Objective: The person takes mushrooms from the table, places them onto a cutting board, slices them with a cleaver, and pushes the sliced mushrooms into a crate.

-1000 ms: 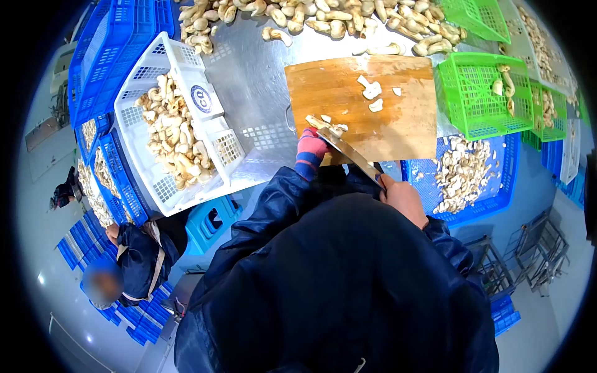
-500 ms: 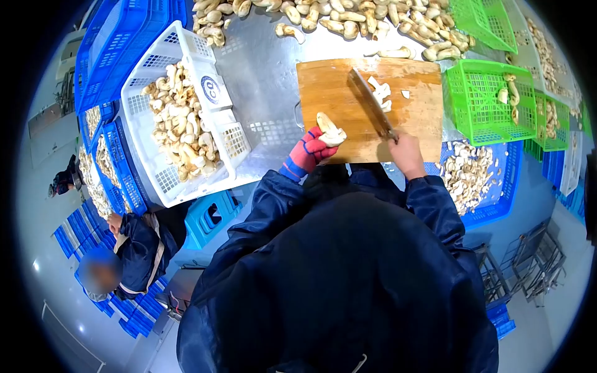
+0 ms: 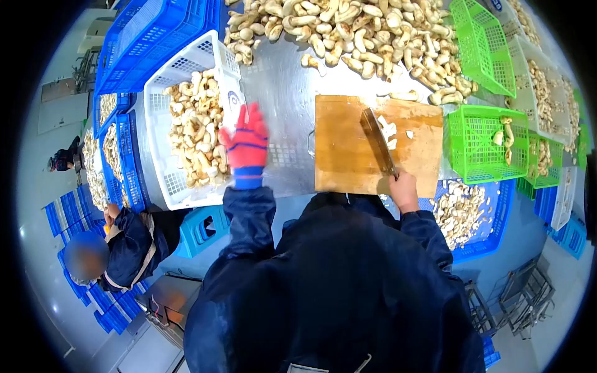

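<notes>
My left hand [image 3: 247, 140], in a red and blue glove, is over the right edge of the white basket [image 3: 163, 168], fingers spread and nothing in it. Mushrooms [image 3: 198, 127] fill much of that basket. My bare right hand [image 3: 404, 189] is closed round the handle of a knife [image 3: 380, 144]. The blade lies over the wooden cutting board [image 3: 342, 149], pointing away from me. White cut pieces [image 3: 387, 129] are just right of the blade. A large pile of mushrooms [image 3: 367, 37] covers the far part of the metal table [image 3: 280, 93].
Green baskets [image 3: 460, 143] stand right of the board, one with a few mushrooms. A blue crate [image 3: 497, 227] of cut pieces sits below them. Blue crates [image 3: 146, 43] are stacked at the far left. A co-worker [image 3: 130, 248] is at the lower left, near a blue stool [image 3: 202, 230].
My left hand has let go of a mushroom and moved left from the board to the white basket. The knife has swung from my left hand to over the board. The view has shifted.
</notes>
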